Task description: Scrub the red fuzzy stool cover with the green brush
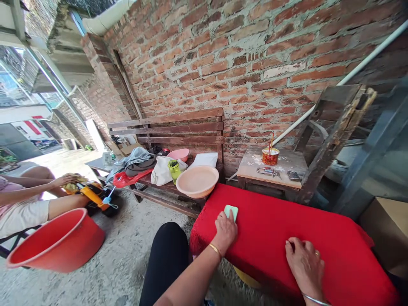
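A red cloth (274, 221) covers a table in front of me and hangs over its near edge. On its left part, my left hand (225, 233) grips a small pale green rounded block (232, 211), with the index finger laid along it. The block touches the cloth; its exact kind I cannot make out. My right hand (306, 261) rests on the right part of the cloth, fingers loosely bent and spread, holding nothing.
A pink basin (197, 180), a green bottle (174, 171) and bags are on a wooden bench (178, 123). A small table (247, 170) holds a red tub (270, 157) and padlocks. At left, a person (25, 191) sits behind a large red tub (54, 242).
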